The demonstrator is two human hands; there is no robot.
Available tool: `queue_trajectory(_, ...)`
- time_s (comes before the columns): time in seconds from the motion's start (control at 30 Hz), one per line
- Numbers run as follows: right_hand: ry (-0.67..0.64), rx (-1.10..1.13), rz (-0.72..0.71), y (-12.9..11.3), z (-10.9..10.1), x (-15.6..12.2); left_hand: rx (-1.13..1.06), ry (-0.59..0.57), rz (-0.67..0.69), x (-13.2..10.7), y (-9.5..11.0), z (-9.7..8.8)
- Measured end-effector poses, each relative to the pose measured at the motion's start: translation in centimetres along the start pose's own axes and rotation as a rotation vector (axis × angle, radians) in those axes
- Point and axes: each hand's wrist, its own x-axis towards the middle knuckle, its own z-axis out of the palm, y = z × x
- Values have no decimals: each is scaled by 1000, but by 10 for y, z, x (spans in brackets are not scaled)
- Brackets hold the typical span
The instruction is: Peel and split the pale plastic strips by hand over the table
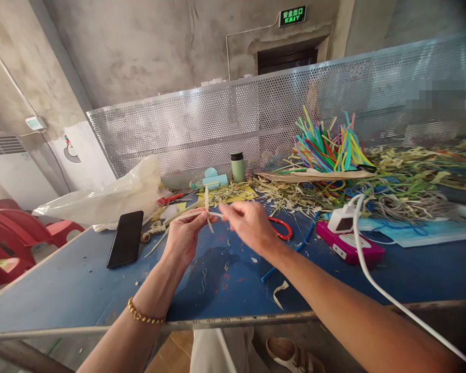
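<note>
Pale flat strips (207,198), which look like dried leaf or straw, cross each other above the blue table. My left hand (183,235) pinches them near the crossing, with one short end standing up and another hanging below. My right hand (250,225) is closed on the end of the strip that runs out to the right. Its fingertips partly hide that end. A twisted pale length (155,228) lies beside my left hand. Close by my right hand are red scissor handles (282,229) and a blue stick (291,259).
A black phone (125,239) lies at left. To the right are a magenta power strip (349,246) with a white charger (341,218) and cable, plus colourful stems (330,145). A green bottle (237,168) stands before the perforated metal screen (186,129). Leaf scraps (299,191) litter the back.
</note>
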Motion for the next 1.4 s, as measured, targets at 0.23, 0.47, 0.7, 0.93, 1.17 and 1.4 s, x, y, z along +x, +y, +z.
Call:
queue_trajectory(0.23,-164,263,50,7,-5,11,47,-244,-178,-10,1,4)
queue_trajectory(0.47,-129,122,99,8,0,9,46,-244,-200,-12,3,9)
queue_trajectory(0.7,-146,168,142,7,3,6,70,-204,-136,-12,-1,10)
queue_trajectory(0.93,-121,210,221,5,4,5,89,-204,-134,-13,1,13)
queue_trajectory(1.17,-138,350,363,-1,4,4,97,-271,-158,-13,-1,11)
queue_trajectory(1.4,-166,521,326,0,1,6,-32,-369,-257,-10,3,5)
